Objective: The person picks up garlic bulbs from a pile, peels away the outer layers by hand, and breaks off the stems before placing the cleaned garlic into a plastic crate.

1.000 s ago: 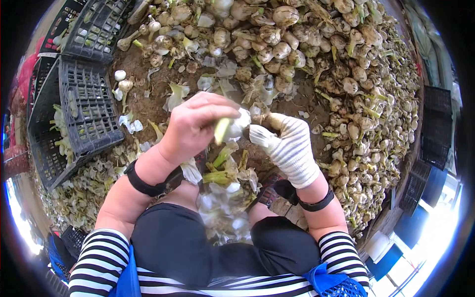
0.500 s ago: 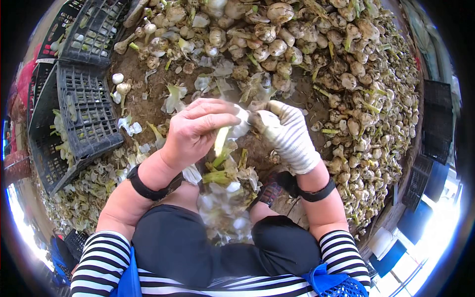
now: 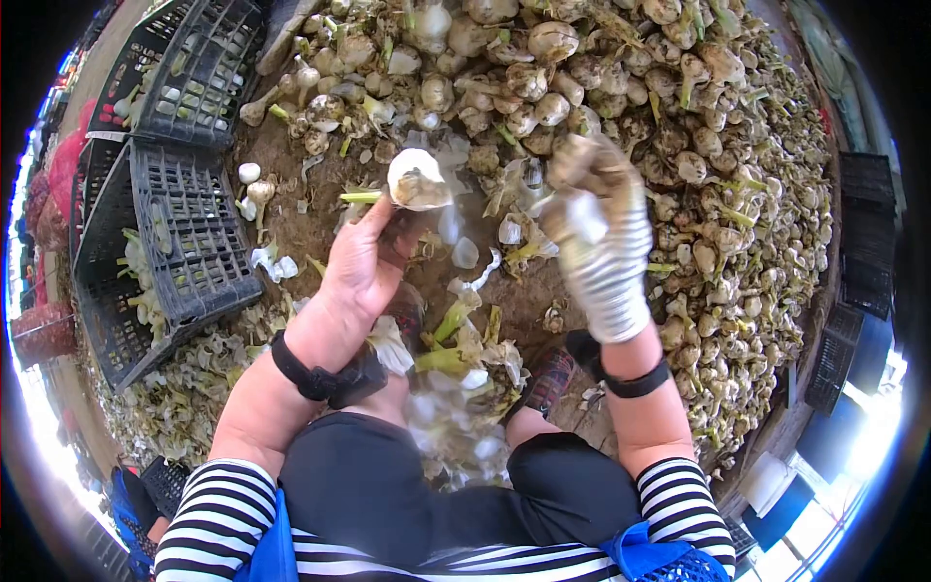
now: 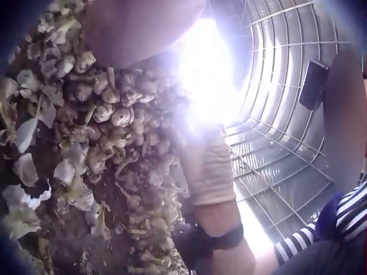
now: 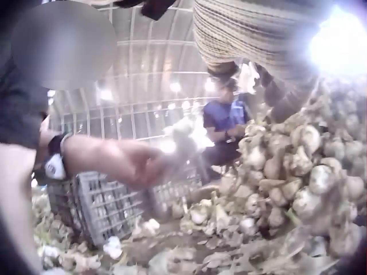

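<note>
My bare left hand (image 3: 361, 254) holds up a garlic bulb (image 3: 415, 173). Its side is smooth white with a torn brownish skin patch, and a short green stem (image 3: 361, 197) sticks out to the left. In the right wrist view the same bulb (image 5: 186, 137) is a bright blur at the fingertips. My right hand (image 3: 603, 238), in a striped knit glove with soiled fingers, is raised to the right, apart from the bulb. Motion blurs it, but its fingers look curled. A ragged white piece of garlic skin (image 5: 248, 78) shows beneath the glove in the right wrist view.
A large heap of unpeeled garlic (image 3: 718, 233) covers the far and right sides. Black plastic crates (image 3: 194, 228) stand tilted at left, some holding bulbs. Peeled skins and cut stems (image 3: 451, 359) litter the ground between the legs. Another person (image 5: 226, 117) sits beyond the heap.
My hands were together at the bulb and have parted. The left has turned upward with the bulb, showing its whitened side; the right has moved up and right, away from it.
</note>
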A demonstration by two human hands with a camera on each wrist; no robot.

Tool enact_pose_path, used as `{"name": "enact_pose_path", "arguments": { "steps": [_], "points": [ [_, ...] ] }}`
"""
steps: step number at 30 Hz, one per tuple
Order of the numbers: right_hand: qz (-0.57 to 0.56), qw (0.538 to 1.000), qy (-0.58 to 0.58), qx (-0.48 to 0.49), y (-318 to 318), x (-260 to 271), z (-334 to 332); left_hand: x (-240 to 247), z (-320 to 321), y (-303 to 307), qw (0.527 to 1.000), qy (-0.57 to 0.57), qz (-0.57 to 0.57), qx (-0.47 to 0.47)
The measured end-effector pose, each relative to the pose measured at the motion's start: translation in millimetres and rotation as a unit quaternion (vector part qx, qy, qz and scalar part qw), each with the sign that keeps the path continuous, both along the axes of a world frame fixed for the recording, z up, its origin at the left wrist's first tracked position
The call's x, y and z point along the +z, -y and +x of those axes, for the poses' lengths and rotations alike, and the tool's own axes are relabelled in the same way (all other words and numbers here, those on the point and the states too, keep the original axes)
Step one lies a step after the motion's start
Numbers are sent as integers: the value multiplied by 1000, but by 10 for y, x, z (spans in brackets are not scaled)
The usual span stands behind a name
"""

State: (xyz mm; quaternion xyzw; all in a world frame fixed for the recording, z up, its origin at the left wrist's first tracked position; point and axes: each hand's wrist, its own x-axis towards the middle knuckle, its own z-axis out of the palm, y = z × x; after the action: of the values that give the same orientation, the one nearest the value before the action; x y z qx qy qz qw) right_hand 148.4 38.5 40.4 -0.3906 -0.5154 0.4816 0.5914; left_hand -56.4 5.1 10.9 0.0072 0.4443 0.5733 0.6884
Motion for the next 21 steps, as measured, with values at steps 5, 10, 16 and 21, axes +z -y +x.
{"name": "enact_pose_path", "arguments": {
  "steps": [5, 10, 16, 21],
  "points": [
    [158, 903, 398, 40, 44, 63, -214, 11, 136, 117, 993, 66, 6, -101],
    [-260, 939, -223, 32, -188, -30, -43, 155, 177, 59, 993, 14, 57, -98],
    [127, 946, 279, 108, 60, -9, -251, 18, 134, 93, 995, 27, 13, -100],
    [-89, 983, 149, 65, 13, -22, -260, 58, 128, 136, 987, 37, 70, -142]
  ]
}}
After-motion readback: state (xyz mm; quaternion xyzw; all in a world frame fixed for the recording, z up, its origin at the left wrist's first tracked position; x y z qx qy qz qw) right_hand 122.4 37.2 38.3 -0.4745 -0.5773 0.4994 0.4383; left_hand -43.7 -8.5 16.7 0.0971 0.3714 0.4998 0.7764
